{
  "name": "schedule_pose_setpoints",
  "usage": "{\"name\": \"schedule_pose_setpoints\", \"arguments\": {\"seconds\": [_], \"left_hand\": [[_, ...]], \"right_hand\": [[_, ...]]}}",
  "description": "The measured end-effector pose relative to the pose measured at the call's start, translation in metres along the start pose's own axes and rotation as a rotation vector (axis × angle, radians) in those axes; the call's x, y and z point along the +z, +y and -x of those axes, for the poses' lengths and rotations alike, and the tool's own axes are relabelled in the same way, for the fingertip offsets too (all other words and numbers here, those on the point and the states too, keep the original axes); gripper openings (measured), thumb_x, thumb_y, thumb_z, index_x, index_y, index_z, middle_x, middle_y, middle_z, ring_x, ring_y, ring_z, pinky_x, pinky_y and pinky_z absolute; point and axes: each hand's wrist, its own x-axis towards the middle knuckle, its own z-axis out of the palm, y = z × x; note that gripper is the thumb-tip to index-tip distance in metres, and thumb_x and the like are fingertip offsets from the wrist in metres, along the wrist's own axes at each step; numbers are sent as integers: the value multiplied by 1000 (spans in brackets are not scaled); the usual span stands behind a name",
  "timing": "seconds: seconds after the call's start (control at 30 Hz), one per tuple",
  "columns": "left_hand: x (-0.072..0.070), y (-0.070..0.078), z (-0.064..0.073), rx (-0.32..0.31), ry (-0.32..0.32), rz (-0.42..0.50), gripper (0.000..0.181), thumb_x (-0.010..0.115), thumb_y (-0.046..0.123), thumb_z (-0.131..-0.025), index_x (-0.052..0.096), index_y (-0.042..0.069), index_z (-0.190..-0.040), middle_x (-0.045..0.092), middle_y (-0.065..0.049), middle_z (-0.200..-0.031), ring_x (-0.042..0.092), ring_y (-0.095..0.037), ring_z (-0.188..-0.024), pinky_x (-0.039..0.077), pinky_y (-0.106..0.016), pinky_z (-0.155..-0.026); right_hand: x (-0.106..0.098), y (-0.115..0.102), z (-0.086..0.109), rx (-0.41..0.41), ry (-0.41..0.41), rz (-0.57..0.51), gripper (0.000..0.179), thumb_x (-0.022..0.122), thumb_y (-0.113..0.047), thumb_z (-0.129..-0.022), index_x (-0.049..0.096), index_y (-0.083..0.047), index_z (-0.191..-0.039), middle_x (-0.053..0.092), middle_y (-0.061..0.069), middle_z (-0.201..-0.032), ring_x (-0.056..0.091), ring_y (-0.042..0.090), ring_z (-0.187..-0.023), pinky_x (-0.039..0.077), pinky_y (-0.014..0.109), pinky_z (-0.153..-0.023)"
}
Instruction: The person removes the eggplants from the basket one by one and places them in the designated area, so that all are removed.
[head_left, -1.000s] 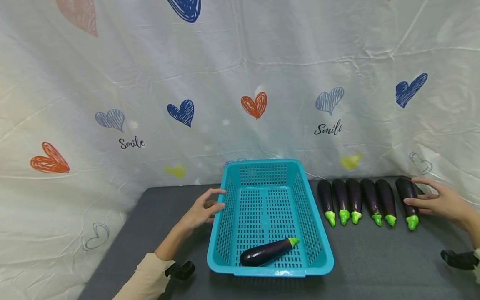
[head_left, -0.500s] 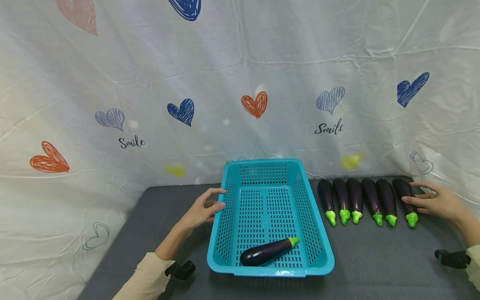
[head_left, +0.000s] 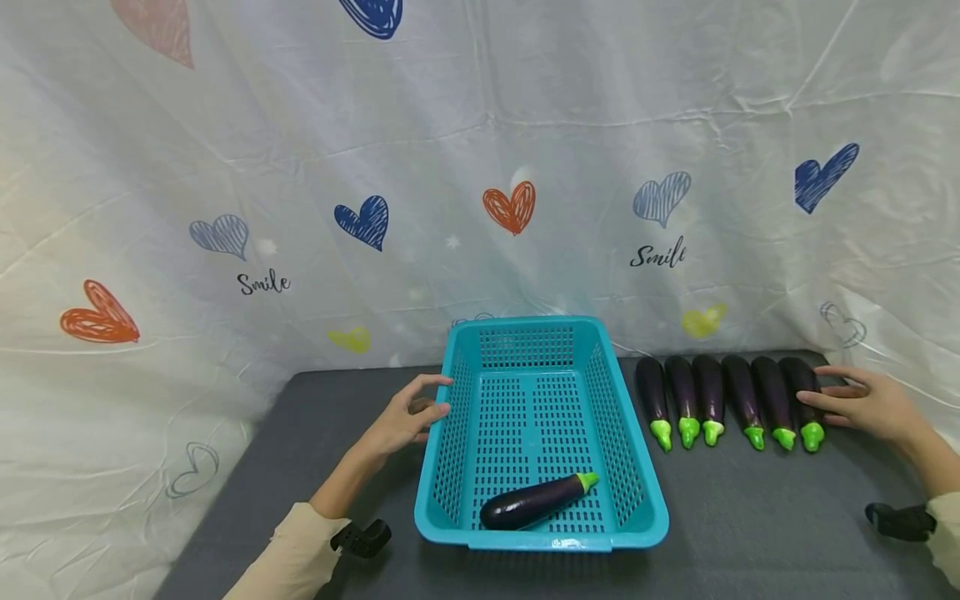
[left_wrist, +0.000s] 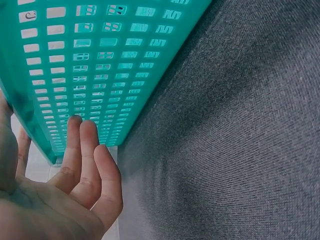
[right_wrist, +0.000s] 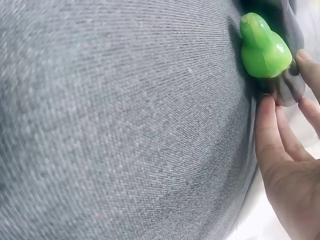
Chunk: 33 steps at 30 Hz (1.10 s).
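Note:
My right hand [head_left: 870,404] holds the rightmost eggplant [head_left: 798,387] with its thumb over the top and fingers along the right side. In the right wrist view the eggplant's green stem [right_wrist: 267,50] points away from the fingers, on the grey cloth. That eggplant lies close beside several others [head_left: 738,392] in a row, stems toward me. My left hand [head_left: 405,417] touches the left rim of a blue plastic basket [head_left: 540,542] with thumb and index finger. Its other fingers [left_wrist: 89,150] reach along the outer wall, loosely extended. One eggplant [head_left: 532,504] lies slantwise inside the basket, near its front.
A dark grey cloth [head_left: 750,525] covers the table. Close behind it hangs a whitish curtain [head_left: 450,125] printed with hearts and the word Smile. The basket stands left of the eggplant row, with its far end near the curtain.
My right hand has shifted left, bringing the rightmost eggplant up close to its neighbour. The left hand, the basket and the eggplant inside have stayed put.

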Motion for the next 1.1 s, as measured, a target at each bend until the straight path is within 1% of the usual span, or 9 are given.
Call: {"name": "schedule_pose_setpoints", "arguments": {"seconds": [0.1,0.33,0.43,0.53,0.7,0.77,1.0,1.03,1.1], "left_hand": [[0,0,0,-1,-1,-1,51,64,27,-104,45,20,-151,59,-21,-132,58,-37,-120,51,-56,-91],[-1,-2,-2,5,-7,-12,51,63,29,-104,45,20,-151,58,-21,-133,56,-37,-122,51,-57,-92],[-1,-2,-1,3,-6,-11,52,63,29,-104,45,20,-151,58,-21,-133,56,-37,-122,50,-57,-93],[-1,-3,-1,4,-5,-9,52,64,29,-104,45,20,-151,59,-21,-133,56,-37,-122,50,-57,-92],[-1,-3,-1,8,-5,-7,52,64,29,-104,45,20,-151,59,-21,-132,57,-37,-122,51,-57,-92],[-1,-3,-1,8,-5,-7,52,64,29,-104,45,20,-151,59,-21,-132,57,-37,-121,51,-57,-92],[-1,-3,-1,9,-5,-7,52,64,28,-104,45,19,-151,59,-21,-132,57,-38,-122,51,-57,-92],[-1,-2,-1,10,-5,-7,52,64,28,-104,45,19,-151,59,-21,-132,57,-38,-122,51,-57,-92],[-1,-2,0,10,-6,-8,51,64,28,-104,45,19,-151,59,-21,-132,56,-38,-122,51,-57,-92]], "right_hand": [[1,-2,1,-2,5,-8,80,75,-31,-96,35,22,-142,41,55,-126,49,-13,-78,60,35,-62],[3,-4,6,-21,10,-25,78,75,-28,-97,34,21,-142,41,56,-125,50,-14,-78,60,34,-62],[2,-6,7,-28,14,2,77,74,-27,-97,34,20,-142,41,56,-124,63,1,-75,59,33,-60],[0,-9,8,-32,28,50,77,73,-28,-98,34,20,-143,39,56,-125,69,37,-83,59,38,-61],[-3,-19,6,-19,88,71,76,70,-31,-100,34,18,-145,34,53,-135,42,68,-114,47,67,-78],[-4,-26,4,-13,122,60,76,70,-33,-100,35,16,-147,35,50,-138,37,69,-119,41,72,-80],[-5,-55,-2,-28,160,15,75,68,-38,-100,39,9,-150,40,42,-144,39,60,-128,46,63,-85],[-4,-60,-3,-25,163,11,75,68,-40,-100,39,7,-151,41,40,-144,42,54,-131,42,67,-87],[-2,-68,-3,-19,178,5,74,68,-43,-98,43,3,-150,48,30,-144,52,30,-131,48,54,-91]]}}
